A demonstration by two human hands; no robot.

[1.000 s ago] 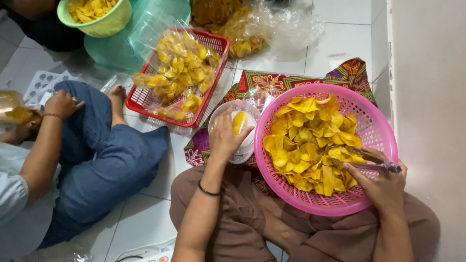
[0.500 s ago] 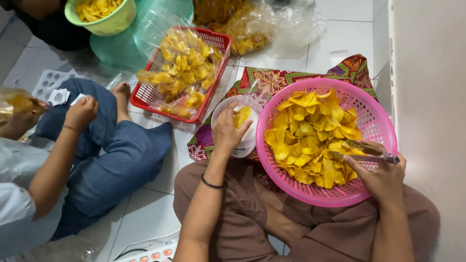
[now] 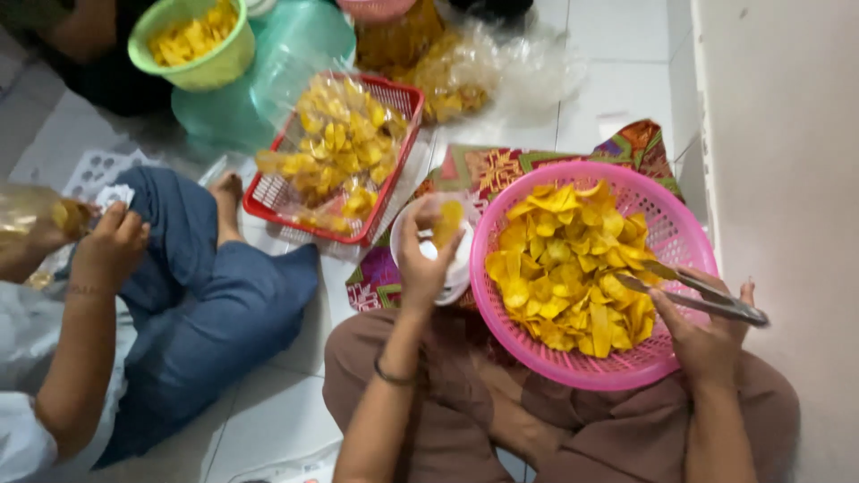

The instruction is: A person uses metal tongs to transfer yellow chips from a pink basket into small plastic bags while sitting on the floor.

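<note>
— Pink basket (image 3: 667, 371) full of yellow chips (image 3: 573, 264) sits on the lap; who holds the tongs (image 3: 707, 297)?
— Right hand (image 3: 707, 335) squeezes them; left hand (image 3: 422, 264) grips a clear bag (image 3: 452, 264), pinching one chip (image 3: 447, 222) beside the basket.

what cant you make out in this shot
Head view, the only one:
- White container: mostly hidden by the left hand; its contents beyond one chip cannot be told.
- Tongs: tips lost among the chips; whether they grip one is unclear.
- Red basket: its bags are blurred.
- Green bowl: cut off by the top edge.
- Right hand: its palm faces away.
</note>
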